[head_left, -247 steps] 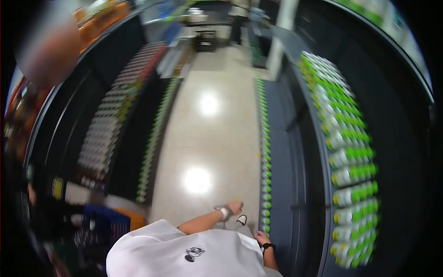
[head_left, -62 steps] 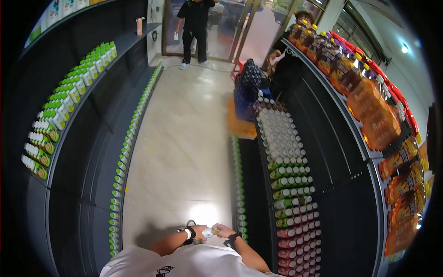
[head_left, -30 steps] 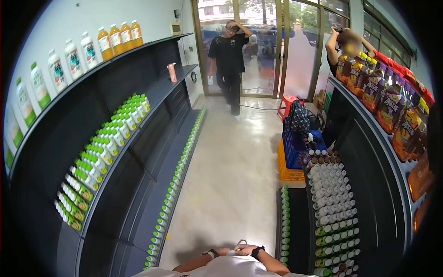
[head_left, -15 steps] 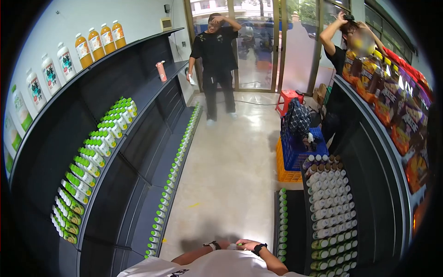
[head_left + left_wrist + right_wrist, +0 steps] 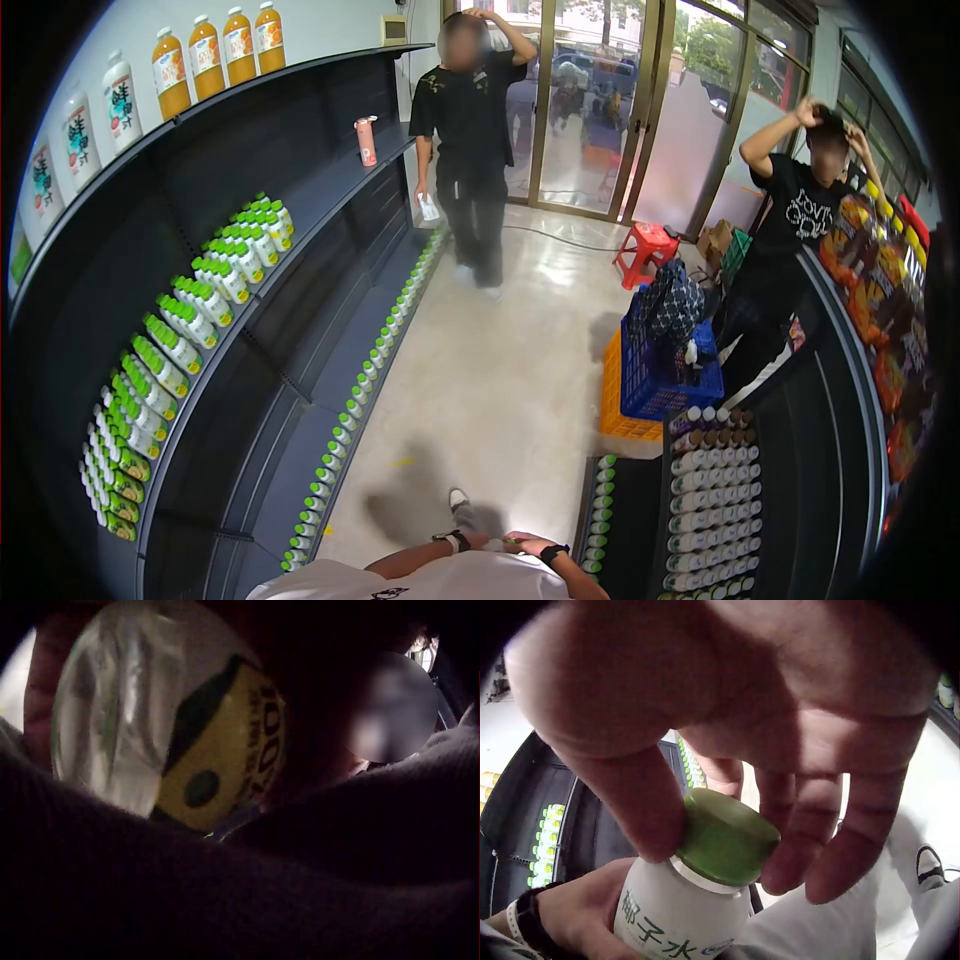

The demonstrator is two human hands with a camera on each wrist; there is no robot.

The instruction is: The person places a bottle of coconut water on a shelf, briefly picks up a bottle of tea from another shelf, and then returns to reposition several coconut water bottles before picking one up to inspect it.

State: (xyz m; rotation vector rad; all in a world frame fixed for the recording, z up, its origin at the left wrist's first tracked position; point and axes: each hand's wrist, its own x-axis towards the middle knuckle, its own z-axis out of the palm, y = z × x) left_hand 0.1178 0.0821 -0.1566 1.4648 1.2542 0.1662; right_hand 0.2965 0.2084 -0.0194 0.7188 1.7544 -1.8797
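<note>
My left hand (image 5: 585,911) grips a small white plastic bottle (image 5: 682,915) with green lettering. In the right wrist view, my right hand (image 5: 742,690) is over the bottle's top, its thumb and fingers around the green screw cap (image 5: 727,840). A white ring shows at the neck just under the cap. The left wrist view is dark and shows the bottle's side close up, with a yellow and green label (image 5: 217,757) reading 100%. From the head view, both hands are together low in front of my white shirt, the bottle mostly hidden by them.
Green-capped bottles (image 5: 175,345) line the left shelf, and another row (image 5: 345,430) runs along its base. White-capped bottles (image 5: 715,500) fill the low right shelf. Stacked crates (image 5: 640,375) and a red stool (image 5: 645,250) stand ahead. Two people (image 5: 470,150) are near the glass doors.
Earlier my hands were apart and I faced the opposite way. Since then I have turned around, moved along the aisle and brought both hands to the bottle. The person ahead has come closer.
</note>
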